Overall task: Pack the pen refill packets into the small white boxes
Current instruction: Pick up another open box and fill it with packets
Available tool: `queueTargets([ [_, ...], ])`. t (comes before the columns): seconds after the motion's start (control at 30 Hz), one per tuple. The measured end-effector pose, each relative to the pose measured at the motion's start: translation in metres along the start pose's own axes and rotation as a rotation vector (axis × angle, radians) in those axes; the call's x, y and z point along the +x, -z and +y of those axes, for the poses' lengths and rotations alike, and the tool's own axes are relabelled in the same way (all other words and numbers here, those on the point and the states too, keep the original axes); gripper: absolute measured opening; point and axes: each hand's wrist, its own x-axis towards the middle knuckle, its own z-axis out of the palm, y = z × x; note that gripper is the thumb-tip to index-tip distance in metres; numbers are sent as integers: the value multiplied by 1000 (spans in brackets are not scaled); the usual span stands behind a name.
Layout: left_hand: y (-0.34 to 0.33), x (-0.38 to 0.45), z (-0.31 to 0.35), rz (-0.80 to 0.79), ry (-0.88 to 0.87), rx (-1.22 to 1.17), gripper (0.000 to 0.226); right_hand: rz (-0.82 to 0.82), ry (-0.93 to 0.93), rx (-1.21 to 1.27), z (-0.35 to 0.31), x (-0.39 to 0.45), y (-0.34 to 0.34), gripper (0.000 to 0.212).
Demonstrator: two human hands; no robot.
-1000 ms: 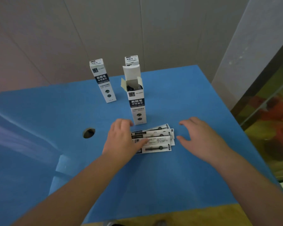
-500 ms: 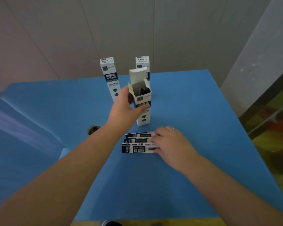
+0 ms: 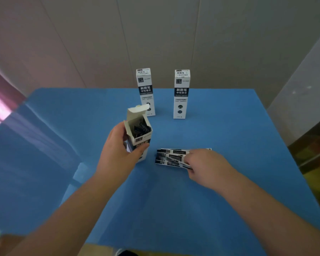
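My left hand (image 3: 118, 154) grips an open white box (image 3: 139, 134), its top flap up and dark refill packets showing inside; it is tilted slightly towards me. To its right, a small fan of black-and-white refill packets (image 3: 171, 157) lies on the blue table (image 3: 229, 182). My right hand (image 3: 204, 166) is on their right end, fingers curled and pinching the nearest packet. Two closed white boxes stand upright further back, the left closed box (image 3: 145, 91) and the right closed box (image 3: 181, 93).
The blue table ends at a wall behind the boxes and has its right edge near a glass partition (image 3: 314, 148). A lower blue surface (image 3: 26, 163) lies to the left. Bare tabletop stretches in front of my hands.
My left hand has taken the open box and moved it left and nearer to me, away from the closed boxes. My right hand now pinches a packet at the pile's right end.
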Motion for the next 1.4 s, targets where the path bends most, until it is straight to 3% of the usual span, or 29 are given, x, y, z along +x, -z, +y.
queueTargets([
  [0.1,1,-6,-3,19,13,-18,57,14,-33,169,4,-1,14,13],
  [0.2,-1,-10,-2,12,-11,-18,56,78,-159,539,10,-7,29,21],
  [0.33,-7,-15,5,-17,-74,28,60,130,-264,1087,6,-21,44,10],
  [0.43,-9,-17,11,-39,-87,55,65,241,-216,1432,-8,-34,58,8],
  [0.57,-8,-21,25,-91,-104,72,55,409,-29,1658,-28,-45,80,13],
  [0.67,-10,-25,29,-90,-139,87,54,547,21,1646,-41,-44,91,9],
  [0.87,-14,-30,24,-95,-162,121,65,669,-75,1202,-49,-35,101,12],
  [1.13,-19,-33,24,-77,-171,128,60,663,-79,1054,-52,-31,117,21],
  [1.4,-17,-34,20,-64,-142,126,55,514,-122,1013,-49,-27,108,26],
])
